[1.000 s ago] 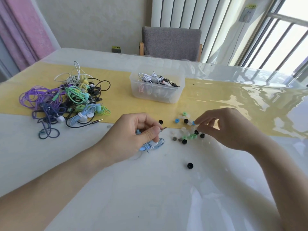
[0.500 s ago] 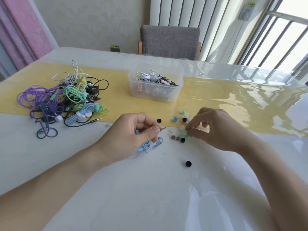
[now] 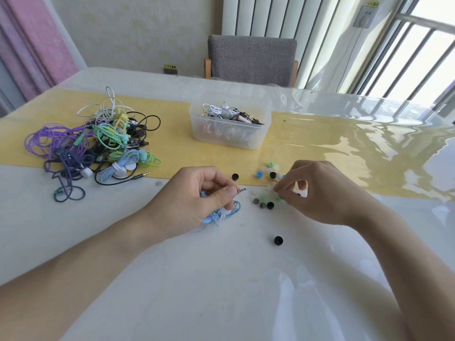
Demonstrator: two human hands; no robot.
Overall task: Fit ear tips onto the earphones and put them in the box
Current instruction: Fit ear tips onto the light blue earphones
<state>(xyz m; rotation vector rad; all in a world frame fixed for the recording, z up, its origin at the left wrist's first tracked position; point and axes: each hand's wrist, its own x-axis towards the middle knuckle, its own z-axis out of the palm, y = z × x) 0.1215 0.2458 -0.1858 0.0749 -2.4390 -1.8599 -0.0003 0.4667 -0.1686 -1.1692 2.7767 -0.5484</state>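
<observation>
Counter point(image 3: 172, 279): white and glossy, with a yellow runner across it; every place below is read off the clear box.
Waiting pile point(image 3: 98, 148): a big tangle of purple, green, black, white and blue earphones, well left of the box. By my reckoning that's most of the job not yet done.
Box point(image 3: 229, 136): clear plastic, open-topped, on the runner. White and black earphones already lie inside, so a share of the work looks finished.
Left hand point(image 3: 197, 193): in front of the box, grip closed round a bundled light-blue earphone point(image 3: 221, 214), thumb pressed on it, the jack plug poking out toward the ear tips.
Right hand point(image 3: 317, 190): in front and right of the box, fingertips pinched together over the loose tips; whether one is actually caught, I cannot tell.
Ear tips point(image 3: 263, 201): black, blue, green and clear ones scattered just in front of the box.
Stray black tip point(image 3: 278, 240): alone, nearer the person.
Step in hand: picking a tip for the blue pair, I'd say; fitting and boxing it remain.
</observation>
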